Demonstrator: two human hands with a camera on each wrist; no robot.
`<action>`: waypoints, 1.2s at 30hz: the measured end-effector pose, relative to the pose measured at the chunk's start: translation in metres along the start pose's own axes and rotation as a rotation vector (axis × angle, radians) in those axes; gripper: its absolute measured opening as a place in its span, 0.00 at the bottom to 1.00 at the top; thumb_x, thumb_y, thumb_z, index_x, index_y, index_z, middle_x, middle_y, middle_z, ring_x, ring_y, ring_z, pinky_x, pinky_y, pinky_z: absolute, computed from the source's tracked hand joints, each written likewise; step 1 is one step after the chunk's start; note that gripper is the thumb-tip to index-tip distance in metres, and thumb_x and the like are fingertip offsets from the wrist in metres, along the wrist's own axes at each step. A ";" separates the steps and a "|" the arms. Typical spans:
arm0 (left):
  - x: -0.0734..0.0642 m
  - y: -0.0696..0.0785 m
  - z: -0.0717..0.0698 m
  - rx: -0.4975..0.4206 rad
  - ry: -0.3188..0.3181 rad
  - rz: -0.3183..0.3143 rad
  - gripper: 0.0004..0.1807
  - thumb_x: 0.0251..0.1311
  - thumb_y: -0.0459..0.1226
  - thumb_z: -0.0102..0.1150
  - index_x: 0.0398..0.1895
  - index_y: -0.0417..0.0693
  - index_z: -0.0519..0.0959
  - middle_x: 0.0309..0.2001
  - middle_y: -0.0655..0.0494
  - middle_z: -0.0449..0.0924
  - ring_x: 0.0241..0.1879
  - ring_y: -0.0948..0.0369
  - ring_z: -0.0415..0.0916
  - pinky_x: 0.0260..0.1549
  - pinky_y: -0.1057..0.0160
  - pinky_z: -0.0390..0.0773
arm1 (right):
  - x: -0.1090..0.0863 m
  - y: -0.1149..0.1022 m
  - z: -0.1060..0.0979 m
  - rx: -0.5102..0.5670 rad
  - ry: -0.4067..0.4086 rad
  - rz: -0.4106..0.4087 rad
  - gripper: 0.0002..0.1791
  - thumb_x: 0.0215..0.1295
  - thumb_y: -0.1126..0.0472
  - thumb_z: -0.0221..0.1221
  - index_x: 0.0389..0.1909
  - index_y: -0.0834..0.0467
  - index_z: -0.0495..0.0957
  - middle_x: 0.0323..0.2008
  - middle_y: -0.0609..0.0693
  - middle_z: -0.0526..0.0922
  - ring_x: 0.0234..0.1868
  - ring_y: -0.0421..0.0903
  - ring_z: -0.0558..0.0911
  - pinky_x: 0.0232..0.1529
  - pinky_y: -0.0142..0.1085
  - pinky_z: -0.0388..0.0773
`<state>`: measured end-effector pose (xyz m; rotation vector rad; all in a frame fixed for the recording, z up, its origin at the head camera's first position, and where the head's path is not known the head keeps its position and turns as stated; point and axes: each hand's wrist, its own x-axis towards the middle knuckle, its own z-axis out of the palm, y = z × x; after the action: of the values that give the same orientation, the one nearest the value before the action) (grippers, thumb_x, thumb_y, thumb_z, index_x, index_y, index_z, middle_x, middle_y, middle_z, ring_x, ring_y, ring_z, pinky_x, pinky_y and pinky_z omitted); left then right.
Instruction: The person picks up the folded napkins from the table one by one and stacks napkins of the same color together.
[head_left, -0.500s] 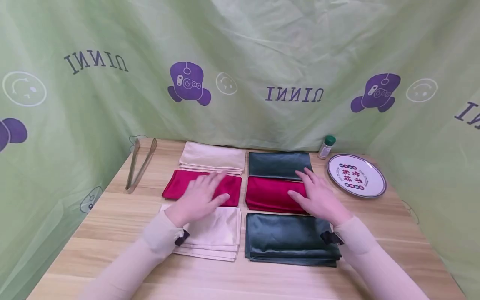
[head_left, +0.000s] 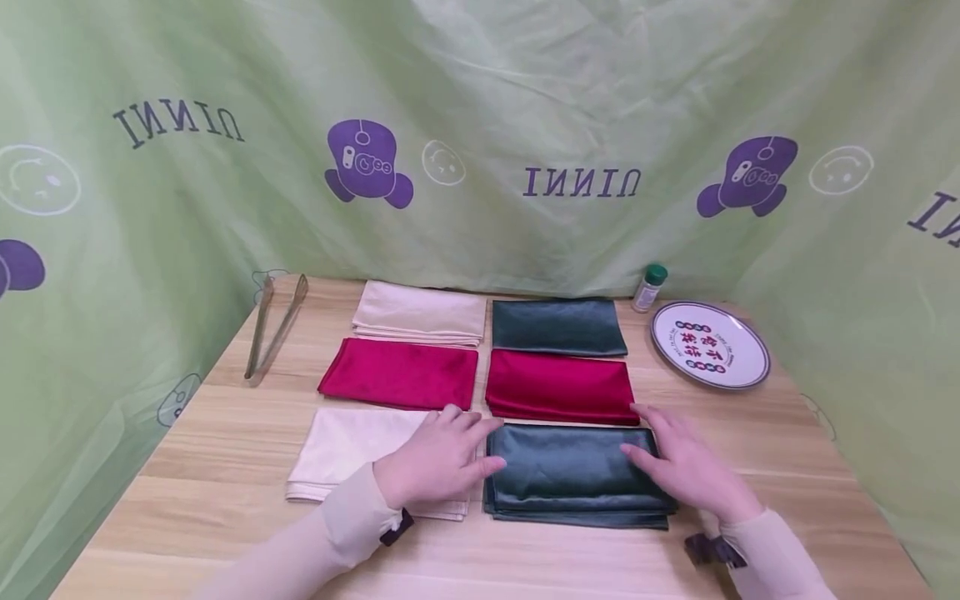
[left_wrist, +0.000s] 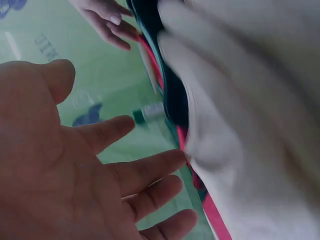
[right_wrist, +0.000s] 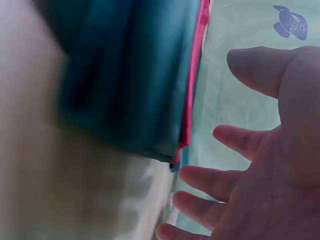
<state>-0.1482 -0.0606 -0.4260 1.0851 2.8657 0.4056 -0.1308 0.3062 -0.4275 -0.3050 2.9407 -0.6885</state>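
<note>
Over the right side of the front white folded cloth is my left hand, its fingers spread toward the front dark green folded cloth. My right hand is at that green cloth's right edge, with fingers apart. Nothing is held in either palm; the left wrist view shows the left hand with spread fingers beside the white cloth, and the right wrist view shows the right hand the same way near the green cloth. Whether the fingertips touch the cloths I cannot tell.
Behind lie two red folded cloths, the right one beside it, then a white cloth and a green cloth. Metal tongs lie at left. A green-capped shaker and a printed plate stand at back right.
Both hands have come back toward the front edge and shifted right. The left hand left the red cloth for the front white one; the right moved from the right red cloth to beside the front green one.
</note>
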 end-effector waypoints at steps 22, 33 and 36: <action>-0.002 0.031 0.021 -0.004 -0.041 -0.084 0.34 0.64 0.63 0.50 0.67 0.54 0.71 0.59 0.44 0.74 0.50 0.52 0.64 0.43 0.53 0.66 | -0.040 -0.004 0.015 -0.069 -0.061 0.043 0.39 0.61 0.34 0.59 0.68 0.52 0.70 0.70 0.73 0.56 0.68 0.73 0.54 0.56 0.72 0.58; 0.006 0.029 0.020 -0.274 -0.068 -0.168 0.29 0.64 0.59 0.53 0.60 0.53 0.75 0.58 0.51 0.73 0.52 0.55 0.61 0.50 0.52 0.65 | -0.036 0.000 0.018 0.065 -0.048 0.057 0.34 0.64 0.37 0.59 0.64 0.54 0.73 0.69 0.71 0.57 0.68 0.72 0.56 0.57 0.71 0.58; 0.006 0.028 0.021 -0.369 -0.050 -0.159 0.26 0.64 0.57 0.55 0.58 0.53 0.76 0.58 0.53 0.73 0.55 0.54 0.61 0.58 0.50 0.62 | -0.036 0.004 0.017 0.176 -0.016 0.062 0.32 0.66 0.41 0.59 0.64 0.55 0.72 0.68 0.70 0.61 0.68 0.70 0.58 0.59 0.69 0.58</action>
<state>-0.1320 -0.0316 -0.4390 0.7858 2.6579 0.8391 -0.0935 0.3100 -0.4424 -0.2008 2.8357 -0.9229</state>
